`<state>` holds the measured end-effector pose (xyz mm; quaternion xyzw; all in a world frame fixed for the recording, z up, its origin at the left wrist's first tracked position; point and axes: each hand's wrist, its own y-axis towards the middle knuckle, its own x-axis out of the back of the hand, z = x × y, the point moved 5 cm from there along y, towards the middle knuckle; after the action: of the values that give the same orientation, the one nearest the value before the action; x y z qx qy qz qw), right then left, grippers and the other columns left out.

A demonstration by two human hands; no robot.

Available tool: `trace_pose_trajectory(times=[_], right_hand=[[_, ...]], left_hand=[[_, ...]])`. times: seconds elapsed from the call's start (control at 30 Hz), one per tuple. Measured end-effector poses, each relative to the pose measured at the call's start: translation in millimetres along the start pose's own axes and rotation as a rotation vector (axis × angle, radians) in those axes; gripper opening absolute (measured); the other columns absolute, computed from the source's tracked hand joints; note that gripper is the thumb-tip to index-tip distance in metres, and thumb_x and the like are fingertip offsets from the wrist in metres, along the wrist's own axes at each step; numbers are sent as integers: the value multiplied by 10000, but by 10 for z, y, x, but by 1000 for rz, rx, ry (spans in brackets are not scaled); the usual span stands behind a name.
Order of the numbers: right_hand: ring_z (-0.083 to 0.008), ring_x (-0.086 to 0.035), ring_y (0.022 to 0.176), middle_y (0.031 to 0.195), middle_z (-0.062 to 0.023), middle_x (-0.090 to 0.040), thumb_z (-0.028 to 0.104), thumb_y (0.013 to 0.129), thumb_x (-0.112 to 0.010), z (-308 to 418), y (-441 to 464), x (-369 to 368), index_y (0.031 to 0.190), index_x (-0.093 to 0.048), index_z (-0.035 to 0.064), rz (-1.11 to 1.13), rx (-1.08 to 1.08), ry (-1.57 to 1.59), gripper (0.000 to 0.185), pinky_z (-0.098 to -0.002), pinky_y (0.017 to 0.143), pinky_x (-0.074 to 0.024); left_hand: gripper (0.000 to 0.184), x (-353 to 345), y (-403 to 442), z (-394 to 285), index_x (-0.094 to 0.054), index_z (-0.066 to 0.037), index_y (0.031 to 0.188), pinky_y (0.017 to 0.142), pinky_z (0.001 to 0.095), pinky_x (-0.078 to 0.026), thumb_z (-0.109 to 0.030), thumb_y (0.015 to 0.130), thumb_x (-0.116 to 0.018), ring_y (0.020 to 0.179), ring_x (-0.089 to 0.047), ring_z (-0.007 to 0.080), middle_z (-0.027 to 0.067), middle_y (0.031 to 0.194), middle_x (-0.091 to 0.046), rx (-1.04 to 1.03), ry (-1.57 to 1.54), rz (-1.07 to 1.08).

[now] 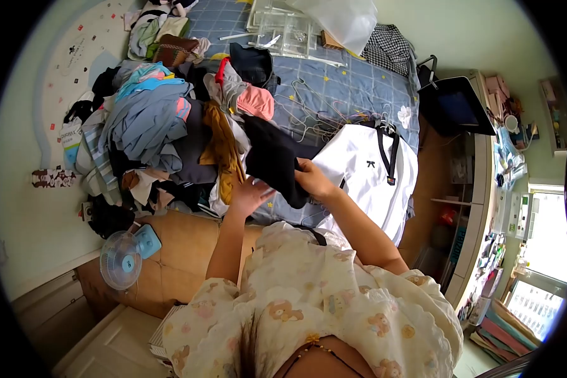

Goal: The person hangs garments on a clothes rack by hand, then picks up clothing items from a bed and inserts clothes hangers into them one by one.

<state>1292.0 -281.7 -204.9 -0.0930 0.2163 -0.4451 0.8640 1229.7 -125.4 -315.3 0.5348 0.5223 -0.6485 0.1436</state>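
Observation:
My right hand (313,179) is closed on the edge of a black garment (269,154), whose exact kind I cannot make out. The cloth hangs in folds over the bed in front of me. Just left of its lower part, my left hand (251,196) has its fingers apart and holds nothing. A mustard-brown garment (220,145) lies right beyond that hand, at the edge of a big clothes heap. To the right of the black cloth, a white uniform jacket (359,157) with black trim is spread out on the bed.
Crumpled blue-grey clothes (148,126) top the heap on the left. Wire hangers (305,110) lie tangled on the checked bedsheet (340,82). Clear plastic racks (283,31) stand at the back. A small fan (121,259) is at lower left, and a tablet (455,106) hangs at right.

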Motion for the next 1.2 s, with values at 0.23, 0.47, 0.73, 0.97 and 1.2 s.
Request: trace_pose_trajectory(times=[0.23,0.47,0.73,0.97,1.2], right_hand=[[-120,-516,1009,1078,-64,-610,36,901,-460,62,-653,803,1193,-528,-17,-9,33,-407,305,-267,901,-402],[-227,-549,1128,1200,-101,-585,169,923,-458,305,-1426,1646,1253,-490,-6,-388,522,525,375,-345,976,-413],[-224,-618,1004,1117,-124,-621,263,963,-412,495,-1522,1994,1173,-546,-20,-623,336,611,377,-350,884,-499],[-182,-613,926,1025,-115,-641,412,936,-501,665,-1454,2017,1133,-569,-54,-639,293,230,511,-285,854,-474],[-173,-599,788,870,-79,-651,410,828,-650,539,-1501,2080,1010,-646,-14,-440,-403,-756,461,-289,716,-465]], left_hand=[[808,-854,195,-578,-412,-86,1362,1063,473,-293,-699,837,-376,1251,-426,294,105,1359,-462,-468,-152,196],[520,-1525,369,-692,-421,-38,1324,1006,461,-390,-401,953,-410,1207,-476,305,138,1313,-493,-554,53,122],[613,-2390,511,-1075,-310,-255,1386,816,353,-451,-152,868,-621,1032,-535,203,17,1180,-527,-860,499,185],[680,-2934,299,-1360,-316,-179,1432,605,265,-459,-30,848,-629,658,-530,115,32,881,-553,-874,807,232],[633,-2965,303,-1404,-404,-173,1398,826,268,-467,10,833,-620,1046,-552,163,97,1277,-530,-761,1930,60]])
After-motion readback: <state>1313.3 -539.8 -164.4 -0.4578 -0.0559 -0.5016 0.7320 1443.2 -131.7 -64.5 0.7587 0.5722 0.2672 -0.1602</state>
